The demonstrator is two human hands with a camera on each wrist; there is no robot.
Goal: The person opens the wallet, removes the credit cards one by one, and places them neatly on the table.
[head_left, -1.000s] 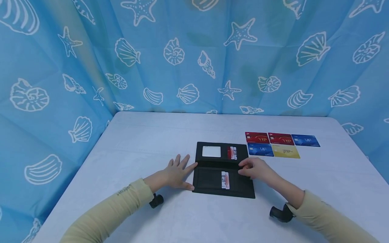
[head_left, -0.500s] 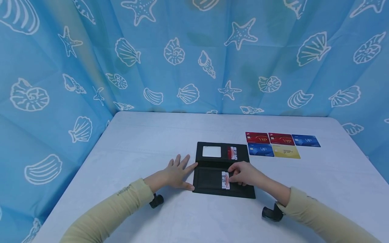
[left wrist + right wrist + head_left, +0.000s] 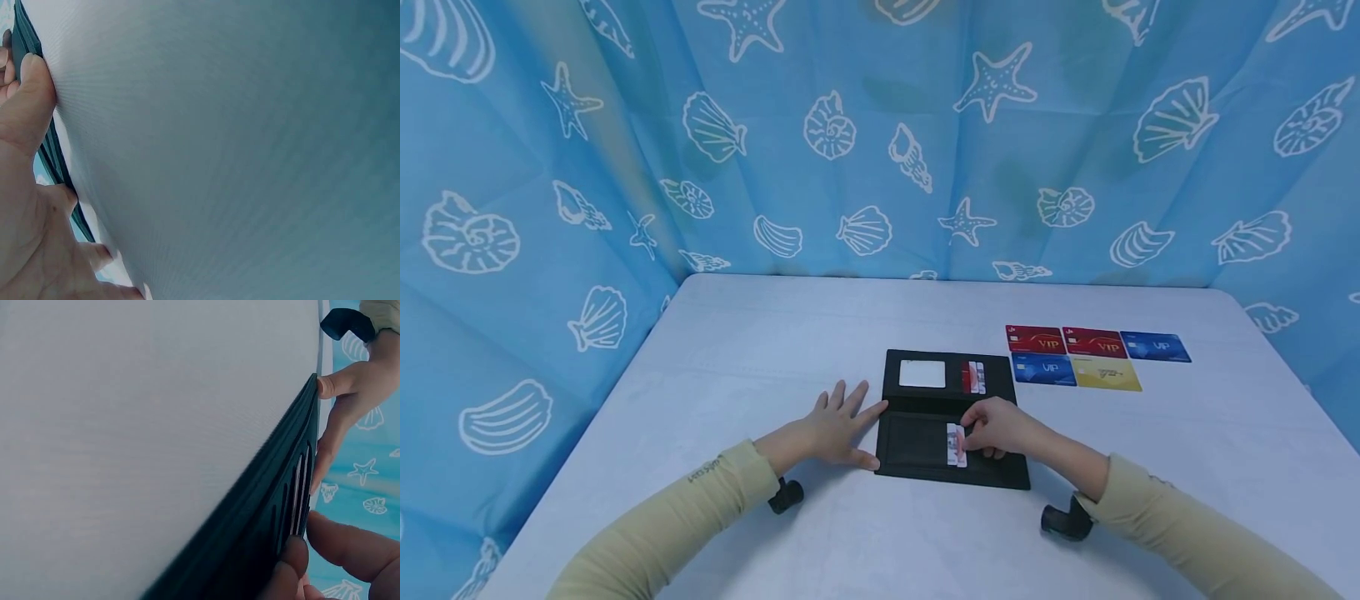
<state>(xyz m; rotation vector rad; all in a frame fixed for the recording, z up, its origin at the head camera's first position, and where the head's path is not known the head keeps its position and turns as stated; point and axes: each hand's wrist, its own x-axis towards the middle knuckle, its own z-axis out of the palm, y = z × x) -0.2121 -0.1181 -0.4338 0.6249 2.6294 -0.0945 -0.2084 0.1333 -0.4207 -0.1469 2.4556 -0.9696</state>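
An open black wallet (image 3: 917,442) lies flat on the table, its fold running left to right. My left hand (image 3: 829,432) rests spread at its left edge, thumb and index finger touching the border; the left wrist view shows the thumb (image 3: 37,94) against the wallet edge. Over the lower panel, my right hand (image 3: 1006,429) pinches the right end of a white and pink card (image 3: 955,446), tucked in a slot with another beside it. In the right wrist view, thumb and finger (image 3: 350,547) meet at the card edges; the exact contact is partly hidden.
Beyond the wallet's right side lie two red VIP cards (image 3: 1034,340), two blue VIP cards (image 3: 1043,369) and a yellow card (image 3: 1106,374). The upper panel has a white window (image 3: 922,374) and several slotted cards (image 3: 973,377). A blue shell-print curtain (image 3: 865,167) hangs behind.
My right hand has moved left from the wallet's right edge near the fold to the cards in the lower panel, then shifted only slightly. The left hand has stayed still.
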